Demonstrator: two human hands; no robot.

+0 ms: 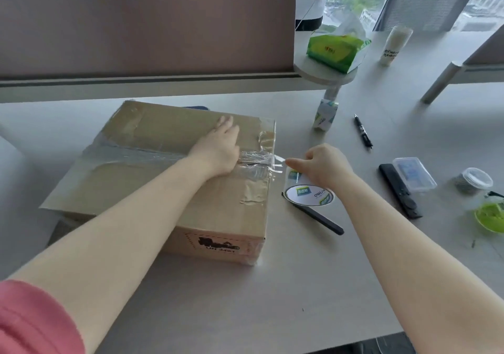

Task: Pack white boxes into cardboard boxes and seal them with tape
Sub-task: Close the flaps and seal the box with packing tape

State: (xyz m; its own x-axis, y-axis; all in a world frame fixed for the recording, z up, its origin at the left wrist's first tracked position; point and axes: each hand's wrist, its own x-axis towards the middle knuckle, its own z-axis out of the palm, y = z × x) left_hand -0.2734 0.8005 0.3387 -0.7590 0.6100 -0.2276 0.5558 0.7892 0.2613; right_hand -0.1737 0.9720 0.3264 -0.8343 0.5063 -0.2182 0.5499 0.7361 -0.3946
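A closed cardboard box (152,190) lies on the grey desk, its flaps shut and a strip of clear tape (141,155) running along the top seam. My left hand (219,149) lies flat on the box top, pressing the tape down near the right edge. Just right of the box, my right hand (326,166) grips a roll of clear tape (306,191). A crumpled stretch of tape (268,162) spans from the box edge to the roll. No white boxes are visible.
A black pen-like tool (321,218) lies under the roll. To the right are a black pen (362,134), a black flat tool (399,190), a small clear case (414,173), a lidded cup (474,180) and a green item (491,217). Behind stand a small bottle (326,113), a tissue pack (336,49) and a brown desk divider (136,26).
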